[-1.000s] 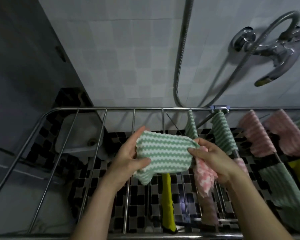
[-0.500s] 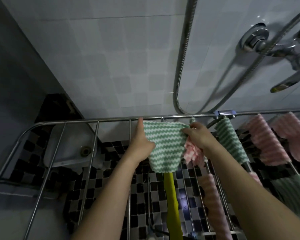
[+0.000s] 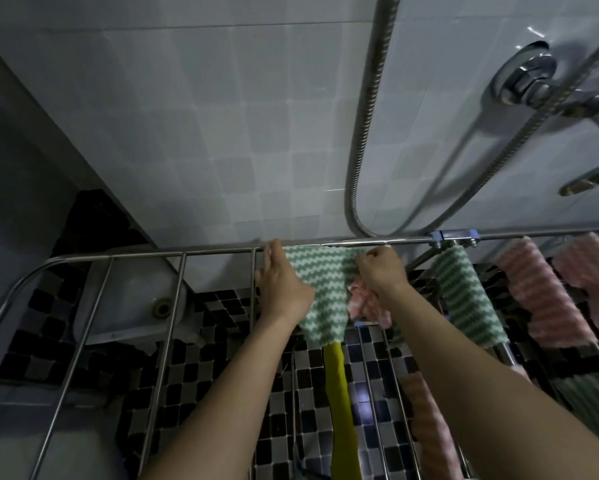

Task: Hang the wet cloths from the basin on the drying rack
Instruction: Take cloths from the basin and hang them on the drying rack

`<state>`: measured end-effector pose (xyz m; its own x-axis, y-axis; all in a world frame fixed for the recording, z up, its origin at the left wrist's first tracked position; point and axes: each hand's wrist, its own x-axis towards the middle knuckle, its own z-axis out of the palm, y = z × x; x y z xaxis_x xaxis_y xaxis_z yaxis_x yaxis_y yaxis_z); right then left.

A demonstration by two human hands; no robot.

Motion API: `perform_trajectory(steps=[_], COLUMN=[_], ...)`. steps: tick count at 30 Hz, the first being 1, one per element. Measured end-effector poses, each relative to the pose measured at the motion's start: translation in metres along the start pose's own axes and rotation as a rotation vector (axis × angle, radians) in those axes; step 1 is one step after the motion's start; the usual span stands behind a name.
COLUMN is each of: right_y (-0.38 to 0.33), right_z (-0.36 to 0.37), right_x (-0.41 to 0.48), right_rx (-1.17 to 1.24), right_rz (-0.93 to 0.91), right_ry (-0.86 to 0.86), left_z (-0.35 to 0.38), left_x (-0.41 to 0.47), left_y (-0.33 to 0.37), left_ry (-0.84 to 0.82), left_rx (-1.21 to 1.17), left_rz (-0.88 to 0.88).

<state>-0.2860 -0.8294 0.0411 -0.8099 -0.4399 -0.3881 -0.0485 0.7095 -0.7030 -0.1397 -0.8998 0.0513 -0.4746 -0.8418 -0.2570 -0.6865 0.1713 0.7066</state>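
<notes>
The green-and-white cloth (image 3: 325, 289) is held against the far rail of the drying rack (image 3: 187, 253), the left hand (image 3: 284, 289) laid with straight fingers along its left edge, the right hand (image 3: 381, 271) pinching its upper right corner with curled fingers, a bunched pink cloth (image 3: 362, 301) beneath that palm.

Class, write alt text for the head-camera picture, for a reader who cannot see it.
A person's left hand and right hand hold a green-and-white cloth at the far rail of a metal drying rack; the right hand also holds a bunched pink cloth. Other cloths, green and pink, hang to the right.
</notes>
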Motion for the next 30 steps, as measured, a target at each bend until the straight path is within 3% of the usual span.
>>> perform_trajectory(steps=[8, 13, 16, 18, 26, 30], right_y=[-0.004, -0.009, -0.012, -0.013, -0.014, -0.020], right_z=[0.011, 0.000, 0.001, 0.006, 0.012, -0.019], right_x=[-0.002, -0.015, -0.018, -0.018, -0.022, -0.038], right_rx=[-0.125, -0.247, -0.129, -0.182, -0.308, -0.112], right_rz=[0.003, -0.208, -0.253, -0.279, -0.261, -0.265], right_ry=[-0.034, -0.033, -0.203, -0.257, -0.282, -0.177], left_z=[0.007, 0.015, 0.022, 0.022, 0.016, 0.013], left_x=[-0.006, -0.040, -0.052, -0.055, -0.055, -0.059], left_y=[-0.008, -0.009, -0.013, -0.010, -0.006, -0.007], left_ry=[0.136, -0.093, -0.188, -0.236, -0.342, -0.239], left_rx=[-0.023, -0.178, -0.199, -0.235, -0.356, -0.271], left_rz=[0.081, 0.120, 0.120, 0.108, 0.087, 0.082])
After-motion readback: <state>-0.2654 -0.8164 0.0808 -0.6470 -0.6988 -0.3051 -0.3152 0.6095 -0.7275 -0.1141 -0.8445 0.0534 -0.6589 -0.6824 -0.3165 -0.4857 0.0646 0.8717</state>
